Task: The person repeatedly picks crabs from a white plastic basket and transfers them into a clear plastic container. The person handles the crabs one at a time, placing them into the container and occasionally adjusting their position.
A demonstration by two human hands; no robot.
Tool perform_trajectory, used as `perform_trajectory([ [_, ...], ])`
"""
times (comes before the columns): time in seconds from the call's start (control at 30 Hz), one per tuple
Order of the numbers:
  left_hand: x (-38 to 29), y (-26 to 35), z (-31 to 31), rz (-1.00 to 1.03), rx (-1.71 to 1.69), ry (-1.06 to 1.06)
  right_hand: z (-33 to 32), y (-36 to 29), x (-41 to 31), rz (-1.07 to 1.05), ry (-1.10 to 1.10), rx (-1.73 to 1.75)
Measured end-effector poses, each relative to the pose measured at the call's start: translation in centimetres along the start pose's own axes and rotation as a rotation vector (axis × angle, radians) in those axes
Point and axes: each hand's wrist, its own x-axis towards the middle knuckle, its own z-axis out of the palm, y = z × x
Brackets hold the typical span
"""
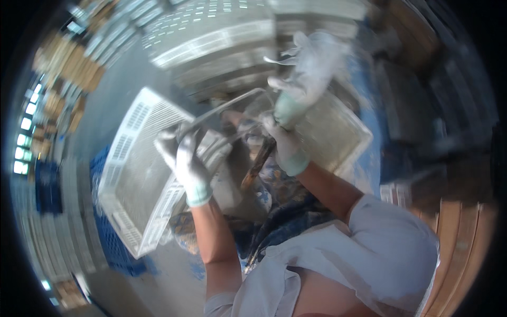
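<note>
My left hand (pixel 189 164), in a white glove with a mint cuff, is at the left end of a bent metal rod (pixel 229 106). Its fingers curl there, but blur hides whether they grip it. My right hand (pixel 283 143), gloved the same way, is shut at the mint cuff of a white glove (pixel 305 75) whose fingers point up and away; this bundle is blurred. Below my right hand a dark, worn shaft (pixel 257 164) slants down toward my lap. A pale, blurred piece (pixel 216 148) lies just right of my left fingers.
A white slotted plastic crate (pixel 144 237) leans on a blue crate (pixel 119 245) at left. Another pale tray (pixel 332 134) is at right, beside a worn blue surface (pixel 366 130). White crates (pixel 222 37) are stacked ahead. Cardboard boxes (pixel 459 237) stand at right, others (pixel 67 59) far left.
</note>
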Motion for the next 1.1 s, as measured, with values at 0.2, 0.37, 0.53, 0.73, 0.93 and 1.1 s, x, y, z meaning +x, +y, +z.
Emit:
perform_trajectory([
  [0.2, -5.2, -5.8, 4.8, -0.210, 0.302, -0.036, -11.4, -4.5, -4.8, 0.114, 0.353, -0.193],
  [0.37, -6.4, -9.1, 3.4, -0.271, 0.229, -0.097, -23.3, -13.1, -11.3, -0.162, 0.703, -0.669],
  [0.53, -5.8, -8.2, -4.0, -0.289, 0.380, -0.111, -33.0, -14.3, -11.1, 0.074, 1.164, -1.237],
  [0.73, -5.8, -0.6, -9.9, -0.084, 0.579, 0.003, -47.6, -4.7, -4.6, 0.163, 1.120, -1.626],
  [0.93, -2.0, 9.3, -18.9, 0.112, 1.280, 0.148, -53.9, 1.5, -2.3, 0.055, 1.151, -1.283],
  [1.1, 3.8, 12.5, -34.7, 0.290, 1.908, 0.380, -51.2, -1.5, -1.0, 0.291, 1.160, -1.667],
])
